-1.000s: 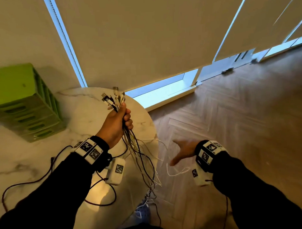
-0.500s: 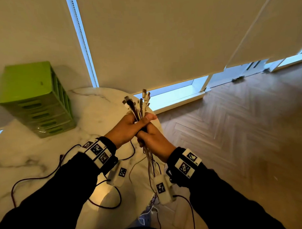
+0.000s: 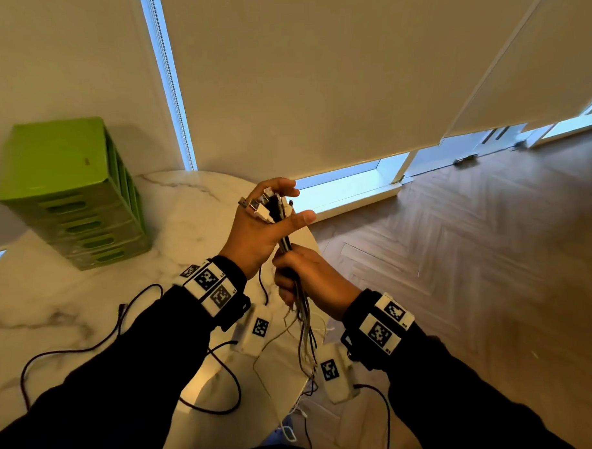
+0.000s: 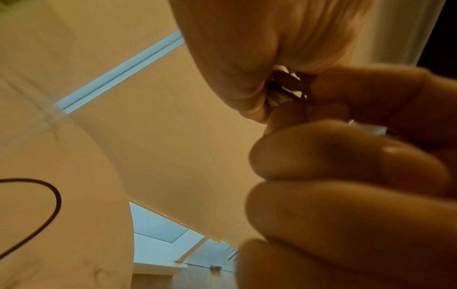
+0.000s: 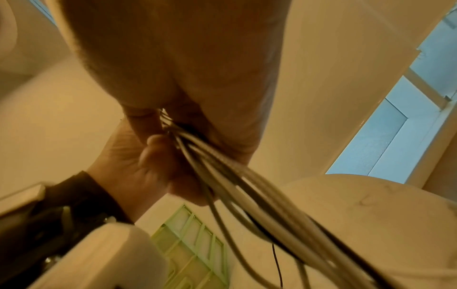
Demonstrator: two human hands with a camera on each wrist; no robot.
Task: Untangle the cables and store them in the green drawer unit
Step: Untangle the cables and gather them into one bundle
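A bundle of white, grey and black cables runs upright between my two hands above the round table's right edge. My right hand grips the bundle in a fist just below my left hand. The left hand's thumb sticks out straight, and its fingers arch loosely over the plug ends without clamping them. The right wrist view shows the cables leaving my fist and fanning downward. The green drawer unit stands at the table's far left with all its drawers closed.
The marble table carries a loose black cable that loops near my left forearm. The bundle's tails hang over the table edge towards the wooden floor. Roller blinds cover the windows behind.
My right hand came in from the right and took the bundle below the left hand. The left hand then loosened and its thumb lifted off the cables.
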